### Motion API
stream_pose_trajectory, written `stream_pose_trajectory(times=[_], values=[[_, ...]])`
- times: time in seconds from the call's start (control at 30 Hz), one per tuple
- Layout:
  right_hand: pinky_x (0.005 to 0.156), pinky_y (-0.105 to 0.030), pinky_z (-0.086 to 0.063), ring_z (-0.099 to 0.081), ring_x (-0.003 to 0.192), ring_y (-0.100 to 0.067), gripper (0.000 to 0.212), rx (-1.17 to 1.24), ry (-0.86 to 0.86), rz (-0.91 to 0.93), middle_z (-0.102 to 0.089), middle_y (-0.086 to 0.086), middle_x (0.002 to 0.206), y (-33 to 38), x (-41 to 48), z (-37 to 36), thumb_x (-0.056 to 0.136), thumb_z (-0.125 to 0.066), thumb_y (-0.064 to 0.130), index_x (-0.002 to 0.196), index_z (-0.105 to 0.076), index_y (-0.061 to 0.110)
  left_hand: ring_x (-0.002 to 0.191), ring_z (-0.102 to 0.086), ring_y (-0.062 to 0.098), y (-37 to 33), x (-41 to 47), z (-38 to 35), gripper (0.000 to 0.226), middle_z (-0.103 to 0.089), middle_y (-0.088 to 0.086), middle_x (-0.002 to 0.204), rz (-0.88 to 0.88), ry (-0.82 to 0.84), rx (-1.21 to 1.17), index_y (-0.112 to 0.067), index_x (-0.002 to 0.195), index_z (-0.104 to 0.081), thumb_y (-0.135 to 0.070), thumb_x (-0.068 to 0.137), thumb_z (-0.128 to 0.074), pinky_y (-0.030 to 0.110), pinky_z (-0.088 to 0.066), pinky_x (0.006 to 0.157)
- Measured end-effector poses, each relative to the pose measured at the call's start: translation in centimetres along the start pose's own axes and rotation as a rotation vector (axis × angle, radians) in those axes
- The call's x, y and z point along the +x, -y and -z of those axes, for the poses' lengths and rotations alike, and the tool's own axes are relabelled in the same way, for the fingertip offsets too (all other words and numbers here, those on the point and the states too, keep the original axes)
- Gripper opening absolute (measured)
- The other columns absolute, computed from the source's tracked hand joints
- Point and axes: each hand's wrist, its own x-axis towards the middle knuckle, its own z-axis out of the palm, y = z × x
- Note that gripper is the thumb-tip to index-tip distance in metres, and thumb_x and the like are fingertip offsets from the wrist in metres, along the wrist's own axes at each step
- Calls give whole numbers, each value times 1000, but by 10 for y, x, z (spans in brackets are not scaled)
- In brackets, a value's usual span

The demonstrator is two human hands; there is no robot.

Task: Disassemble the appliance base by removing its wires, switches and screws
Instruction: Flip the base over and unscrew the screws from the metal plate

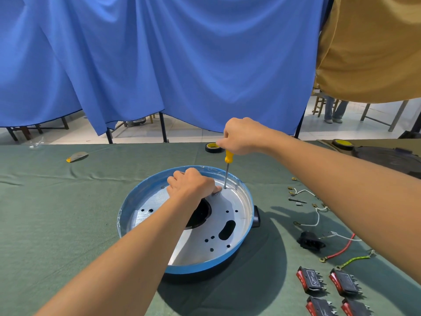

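Note:
The round appliance base point(241, 245) with a blue rim and a silver metal plate sits mid-table. My right hand point(241, 135) grips the yellow handle of a screwdriver point(227, 166) held upright, its tip on a screw point(225, 188) at the plate's far edge. My left hand point(190, 183) rests curled on the plate, its fingertips beside the screwdriver tip. To the right lie removed wires point(316, 221), a black socket point(311, 240) and several red rocker switches point(311, 280).
A black-and-yellow tape roll point(213, 147) lies behind the base, another tape roll point(342, 144) and a dark round part point(391, 159) sit far right. A small grey-yellow item point(77, 156) lies far left. A blue curtain hangs behind the green tablecloth point(57, 201).

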Motion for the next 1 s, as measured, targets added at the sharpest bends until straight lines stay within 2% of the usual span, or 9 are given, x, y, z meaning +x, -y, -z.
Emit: stream_pose_trajectory(times=[0.1, 0.3, 0.47, 0.53, 0.63, 0.73, 0.83, 0.93, 1.0], values=[[67, -34, -46, -46, 78, -22, 32, 33, 59, 10, -66, -13, 103, 1, 0, 3, 86, -55, 27, 109, -64, 7, 119, -35, 28, -1, 0, 0, 59, -34, 6, 106, -1, 0, 7, -16, 97, -37, -55, 72, -75, 40, -31, 98], [61, -32, -41, -53, 75, -26, 34, -24, 15, 13, -58, -7, 78, -2, 0, 0, 91, -52, 43, 82, -61, 11, 120, -34, 29, 0, 1, -1, 58, -42, 8, 121, 2, -1, 12, -17, 97, -38, -55, 73, -75, 40, -30, 98], [87, -50, -52, -58, 111, -37, 36, -10, 63, 69, -64, -21, 116, 3, -3, 3, 87, -54, 24, 113, -65, 3, 119, -34, 29, 0, 0, -1, 58, -41, 8, 117, 0, -8, 17, -17, 97, -37, -55, 73, -74, 40, -31, 97], [73, -46, -51, -61, 96, -34, 34, -45, 68, 69, -65, -16, 97, 2, -2, 4, 89, -53, 39, 95, -66, 8, 119, -34, 29, -1, 0, -1, 58, -40, 7, 114, 3, -5, 14, -17, 96, -38, -55, 73, -75, 40, -30, 97], [56, -31, -34, -46, 65, -23, 44, -75, 25, 13, -46, -3, 67, -1, 0, 3, 93, -51, 49, 64, -43, 16, 119, -34, 29, -1, 0, 0, 58, -37, 7, 109, 3, -2, 7, -17, 96, -39, -55, 72, -75, 40, -30, 97], [59, -32, -37, -47, 71, -25, 21, -73, 67, 29, -54, -9, 78, 0, -1, 3, 89, -52, 28, 82, -58, 10, 118, -34, 29, 0, -1, 0, 58, -34, 6, 105, -1, -1, 10, -17, 96, -39, -55, 72, -75, 40, -31, 97], [66, -36, -46, -61, 89, -29, 32, -55, 114, 40, -64, -11, 99, 1, 0, 6, 88, -52, 34, 104, -63, 9, 118, -34, 29, 0, -1, 1, 56, -34, 6, 105, -6, 3, 9, -17, 96, -40, -54, 73, -75, 39, -31, 97], [57, -32, -35, -53, 71, -26, 44, -60, 43, 20, -52, -4, 72, -2, 2, 3, 90, -50, 54, 69, -51, 15, 119, -34, 29, 0, -2, 1, 55, -33, 6, 105, -6, 8, 0, -17, 95, -40, -53, 73, -75, 39, -30, 98], [55, -31, -33, -46, 67, -25, 43, -50, 6, 3, -47, -3, 68, -4, 3, 0, 92, -52, 49, 66, -47, 15, 120, -34, 29, 0, -2, 1, 55, -33, 6, 106, -6, 7, 0, -17, 95, -40, -53, 73, -75, 39, -30, 98]])
